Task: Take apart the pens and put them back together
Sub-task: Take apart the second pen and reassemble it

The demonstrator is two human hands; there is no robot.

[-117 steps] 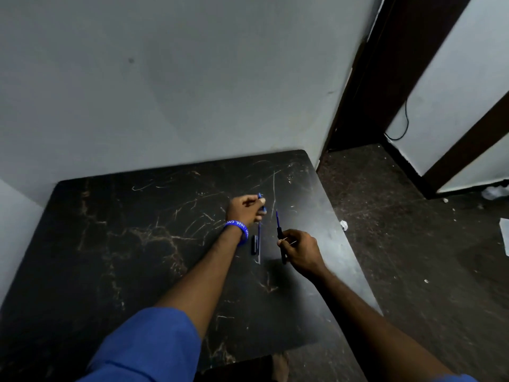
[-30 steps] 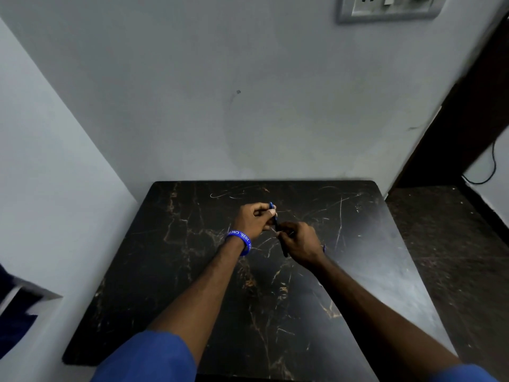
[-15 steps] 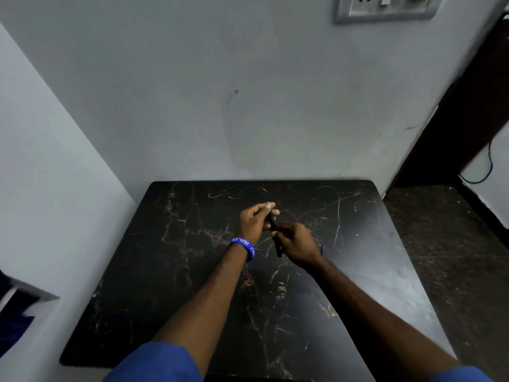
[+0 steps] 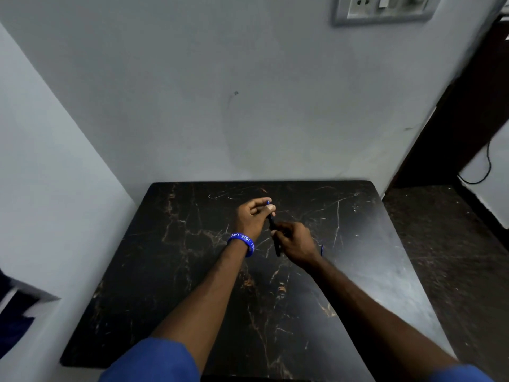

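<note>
Over the middle of the black marble table (image 4: 165, 271), both hands hold one dark pen (image 4: 272, 224). My left hand (image 4: 252, 216), with a blue wristband, pinches the pen's upper end, where a small blue tip shows above the fingers. My right hand (image 4: 293, 239) is closed around the pen's lower half, and the dark end sticks out below it. Just right of my right hand, a thin blue pen part (image 4: 321, 249) lies on the table, mostly hidden by the hand.
The table stands in a corner, with grey walls behind it and to the left. A switch and socket plate (image 4: 382, 8) hangs on the back wall. Dark floor and a doorway lie to the right. A black cable (image 4: 484, 172) hangs by the far right wall.
Earlier my hands were apart, each with a separate pen piece. They have since come together on one pen. In the last second the pen has tilted slightly; the hands have barely shifted.
</note>
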